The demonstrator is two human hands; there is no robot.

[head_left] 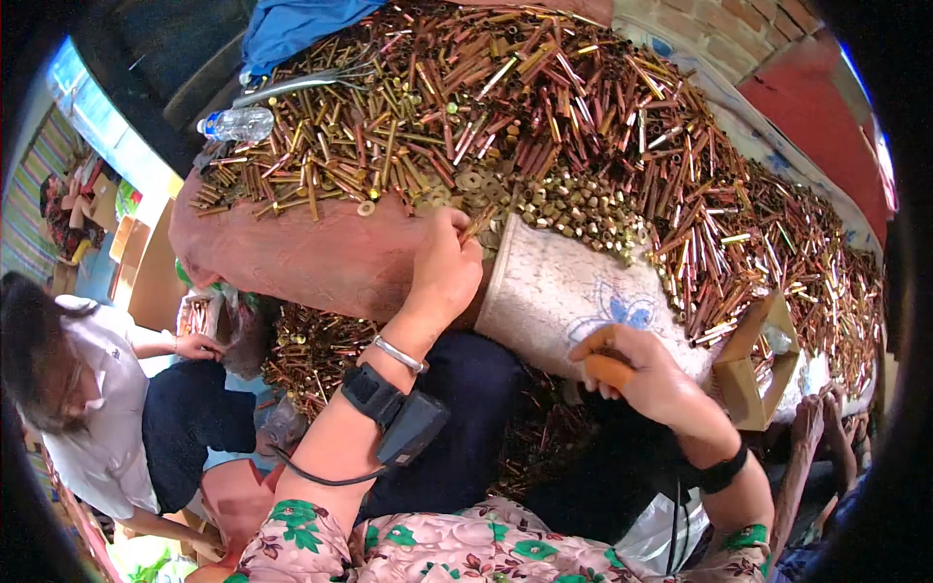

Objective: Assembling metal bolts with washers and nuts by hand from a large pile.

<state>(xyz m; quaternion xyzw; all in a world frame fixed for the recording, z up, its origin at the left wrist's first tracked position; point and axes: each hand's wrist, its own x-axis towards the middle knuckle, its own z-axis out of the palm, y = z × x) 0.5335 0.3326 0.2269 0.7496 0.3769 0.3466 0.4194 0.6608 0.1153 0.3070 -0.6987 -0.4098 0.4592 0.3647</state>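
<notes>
My left hand (448,264) is pinched around a thin brass-coloured metal rod (476,226) at the near edge of a large heap of copper and brass-coloured rods (544,78). Flat washers (471,183) lie just beyond its fingertips. Beside them is a cluster of small brass-coloured nuts (583,209). My right hand (646,374) is above the pale printed sheet (544,282), its fingers curled. An orange piece (609,369) shows across those fingers; whether it is held or worn I cannot tell. What the fingertips grip is hidden.
A plastic bottle (236,124) lies at the heap's left, near blue cloth (301,34). An open cardboard box (758,364) stands at right. More rods (316,355) lie below the reddish cloth (292,248). Another person (92,408) sits at left; another person's hands (826,408) show at right.
</notes>
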